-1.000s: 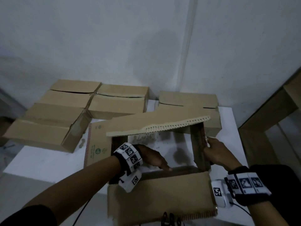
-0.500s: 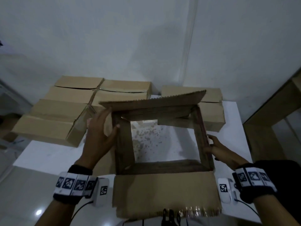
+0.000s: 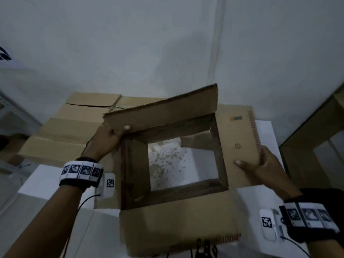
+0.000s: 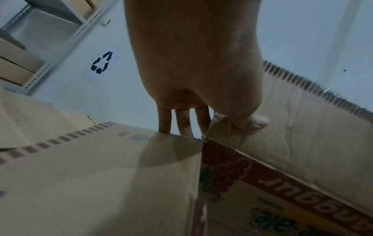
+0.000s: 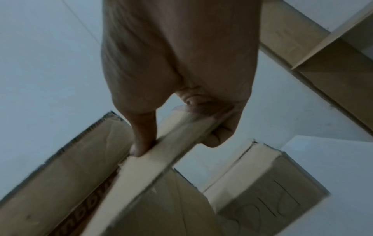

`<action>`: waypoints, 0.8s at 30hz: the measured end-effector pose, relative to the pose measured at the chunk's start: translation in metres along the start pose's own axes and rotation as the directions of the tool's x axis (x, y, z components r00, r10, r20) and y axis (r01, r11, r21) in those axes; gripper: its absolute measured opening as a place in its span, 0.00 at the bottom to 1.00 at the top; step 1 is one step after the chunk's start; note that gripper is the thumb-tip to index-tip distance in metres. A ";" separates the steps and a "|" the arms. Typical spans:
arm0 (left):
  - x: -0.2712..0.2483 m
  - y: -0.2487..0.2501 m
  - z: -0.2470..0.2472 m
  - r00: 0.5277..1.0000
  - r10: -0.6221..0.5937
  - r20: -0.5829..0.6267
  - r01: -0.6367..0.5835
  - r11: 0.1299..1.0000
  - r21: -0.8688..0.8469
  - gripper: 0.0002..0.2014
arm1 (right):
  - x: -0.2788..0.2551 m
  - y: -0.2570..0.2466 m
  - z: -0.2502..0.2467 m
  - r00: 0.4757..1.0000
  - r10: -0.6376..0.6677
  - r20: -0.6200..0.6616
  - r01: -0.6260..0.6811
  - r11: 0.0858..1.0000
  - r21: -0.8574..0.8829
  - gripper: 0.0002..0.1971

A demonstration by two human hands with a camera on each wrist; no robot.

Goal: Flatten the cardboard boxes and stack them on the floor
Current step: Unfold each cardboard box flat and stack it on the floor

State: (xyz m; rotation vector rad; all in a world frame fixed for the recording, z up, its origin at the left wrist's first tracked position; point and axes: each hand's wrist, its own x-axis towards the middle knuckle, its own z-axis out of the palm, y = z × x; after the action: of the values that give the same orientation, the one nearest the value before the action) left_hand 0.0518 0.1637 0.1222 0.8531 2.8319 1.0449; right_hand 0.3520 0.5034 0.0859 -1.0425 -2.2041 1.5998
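Observation:
An open cardboard box (image 3: 176, 220) stands on the white table (image 3: 46, 181), its flaps spread. I look straight through it to crumbs on the tabletop. My left hand (image 3: 109, 140) grips the far-left corner, with the thumb (image 4: 256, 123) on the raised far flap (image 3: 163, 114) and the fingers (image 4: 181, 121) behind it. My right hand (image 3: 260, 164) pinches the outer edge of the right flap (image 3: 238, 142). In the right wrist view its thumb (image 5: 143, 137) lies on top and the fingers curl underneath.
Several closed cardboard boxes (image 3: 59, 138) lie at the table's back left, and another box (image 5: 272, 183) sits behind the right flap. Wooden furniture (image 3: 312, 131) stands close on the right. A metal shelf (image 4: 30, 47) is on the left, and a wall rises behind the table.
My left hand came out of the box, pressed its left wall, then took the far-left corner. The right flap swung outward and my right hand moved onto its edge. The far flap rose.

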 end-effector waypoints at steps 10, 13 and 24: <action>0.007 -0.002 -0.044 0.986 -0.105 0.127 0.102 0.994 0.033 0.35 | -0.008 -0.083 -0.037 0.861 -0.453 0.230 0.508 0.759 -0.408 0.08; 0.008 -0.003 -0.051 0.943 -0.231 0.239 0.259 0.961 -0.094 0.40 | -0.005 -0.107 -0.034 0.809 -0.516 0.281 0.577 0.609 -0.544 0.09; -0.025 -0.025 -0.059 0.853 -0.430 0.296 0.515 0.784 -0.347 0.14 | 0.006 -0.106 -0.040 0.844 -0.356 0.401 0.532 0.461 -0.710 0.21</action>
State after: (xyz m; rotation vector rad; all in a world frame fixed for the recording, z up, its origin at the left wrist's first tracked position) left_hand 0.0494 0.1004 0.1483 0.1682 2.3204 1.3062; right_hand 0.3263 0.5204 0.1946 -0.3196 -3.0879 0.4124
